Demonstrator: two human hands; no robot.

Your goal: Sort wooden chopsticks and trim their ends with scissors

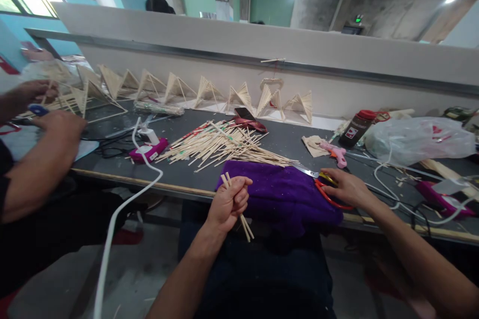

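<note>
My left hand (229, 202) is closed around a few thin wooden sticks (246, 229), just in front of a purple cloth (271, 189) that hangs over the table edge. The sticks poke out above and below the fist. At the cloth's right side, my right hand (342, 187) has its fingers on the red and yellow handles of a pair of scissors (309, 170), whose blades point left. Beyond the cloth lies a loose heap of wooden sticks (220, 144), some with red or green marks.
Stick-built frames (205, 92) line the back panel. To the right are a pink glue gun (337, 154), a dark bottle (357, 127) and a plastic bag (419, 137). A white cable (112, 224) crosses the front edge by a purple power strip (149, 151). At left, another person's hands (60, 124) work.
</note>
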